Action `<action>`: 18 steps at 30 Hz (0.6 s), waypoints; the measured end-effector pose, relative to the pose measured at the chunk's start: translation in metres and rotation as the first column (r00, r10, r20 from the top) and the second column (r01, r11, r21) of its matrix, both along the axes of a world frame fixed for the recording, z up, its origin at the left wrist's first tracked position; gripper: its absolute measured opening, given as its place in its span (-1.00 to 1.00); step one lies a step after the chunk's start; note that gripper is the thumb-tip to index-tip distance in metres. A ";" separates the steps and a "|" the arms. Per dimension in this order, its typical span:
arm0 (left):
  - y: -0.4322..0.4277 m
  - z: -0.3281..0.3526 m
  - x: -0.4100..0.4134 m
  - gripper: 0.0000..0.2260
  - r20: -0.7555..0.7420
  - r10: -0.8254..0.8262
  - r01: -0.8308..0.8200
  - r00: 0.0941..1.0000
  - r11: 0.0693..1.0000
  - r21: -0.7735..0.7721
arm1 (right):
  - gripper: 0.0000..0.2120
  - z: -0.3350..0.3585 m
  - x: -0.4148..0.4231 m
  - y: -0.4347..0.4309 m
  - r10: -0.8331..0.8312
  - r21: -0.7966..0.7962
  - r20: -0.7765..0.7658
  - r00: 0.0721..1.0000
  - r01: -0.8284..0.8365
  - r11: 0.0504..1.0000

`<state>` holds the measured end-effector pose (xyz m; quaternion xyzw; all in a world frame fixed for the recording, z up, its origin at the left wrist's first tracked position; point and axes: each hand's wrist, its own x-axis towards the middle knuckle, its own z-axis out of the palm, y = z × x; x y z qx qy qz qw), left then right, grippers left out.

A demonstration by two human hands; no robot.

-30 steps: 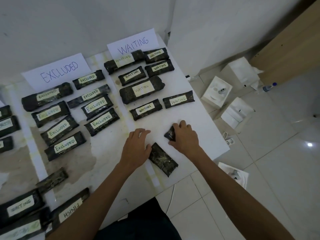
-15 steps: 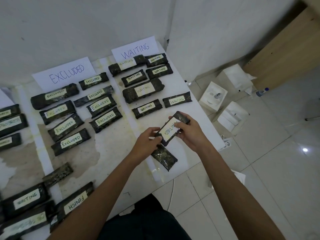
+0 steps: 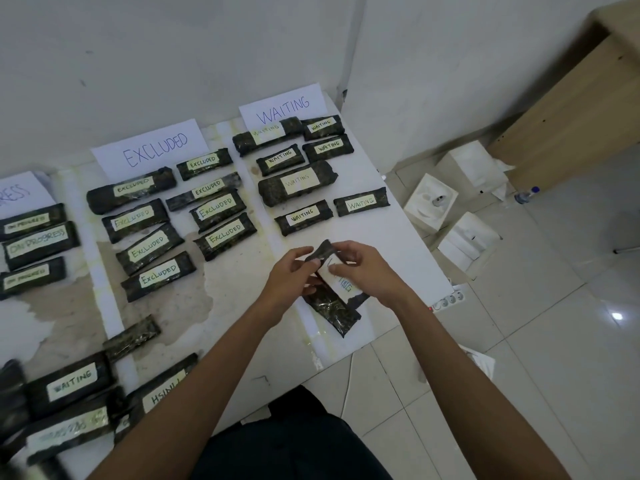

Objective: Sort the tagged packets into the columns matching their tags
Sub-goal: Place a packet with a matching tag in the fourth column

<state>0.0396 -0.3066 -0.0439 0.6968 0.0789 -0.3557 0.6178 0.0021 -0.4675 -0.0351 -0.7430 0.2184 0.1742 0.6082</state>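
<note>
A WAITING packet [image 3: 343, 284], flat on the table a second ago, is now lifted and turned tag-up. The left hand [image 3: 289, 273] pinches its far end and the right hand [image 3: 367, 271] curls round its middle. It hangs over a second packet [image 3: 334, 311], just short of the WAITING column [image 3: 298, 181], where it likely belongs. Around them are the tiled floor [image 3: 554, 341], the white table [image 3: 401, 258], white boxes [image 3: 431, 202] and a power strip [image 3: 450, 300].
</note>
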 end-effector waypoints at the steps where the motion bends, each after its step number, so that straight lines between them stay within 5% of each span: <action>1: 0.001 -0.001 0.000 -0.80 0.023 -0.004 0.004 1.000 1.000 0.010 | -0.63 -0.001 0.000 0.003 0.062 -0.074 0.028 0.998 -0.060 0.995; 6: 0.003 -0.010 0.003 -0.88 0.004 0.089 -0.089 0.996 0.995 0.052 | -0.40 -0.011 -0.001 0.011 0.228 -0.385 0.068 0.971 -0.185 0.904; 11: -0.001 -0.024 0.019 -0.84 -0.107 0.204 -0.200 0.973 0.979 0.043 | -0.35 -0.033 0.013 0.003 0.496 -0.746 0.018 0.868 -0.319 0.585; 14: -0.002 -0.040 0.027 -0.76 0.032 0.137 -0.140 0.990 0.970 0.196 | -0.39 -0.044 0.038 -0.007 0.578 -0.825 -0.026 0.816 -0.343 0.448; 18: 0.007 -0.064 0.035 -0.64 0.269 -0.157 0.014 0.950 0.885 0.465 | -0.47 -0.063 0.070 -0.018 0.660 -0.847 -0.064 0.749 -0.390 0.361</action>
